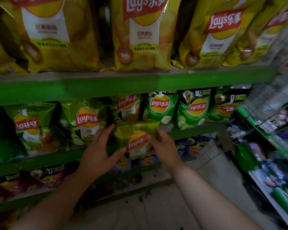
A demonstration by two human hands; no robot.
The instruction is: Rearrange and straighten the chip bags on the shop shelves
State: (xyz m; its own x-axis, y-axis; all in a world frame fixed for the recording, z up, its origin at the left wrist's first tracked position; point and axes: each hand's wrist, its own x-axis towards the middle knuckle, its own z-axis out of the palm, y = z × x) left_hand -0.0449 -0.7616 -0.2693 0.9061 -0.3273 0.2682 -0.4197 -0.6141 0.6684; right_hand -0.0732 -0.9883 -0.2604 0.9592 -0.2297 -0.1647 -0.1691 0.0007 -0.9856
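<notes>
Both arms reach forward and up toward the middle shelf [198,128]. Left hand [98,151] open, fingers spread, thumb touching the lime-green chip bag [136,140] at its left edge. Right hand [163,145] curled around the bag's right edge, gripping it. Bag tilted, just in front of the middle shelf's lip. On that shelf: green chip bags [161,107] upright in a row. Above it, yellow chip bags [140,34].
</notes>
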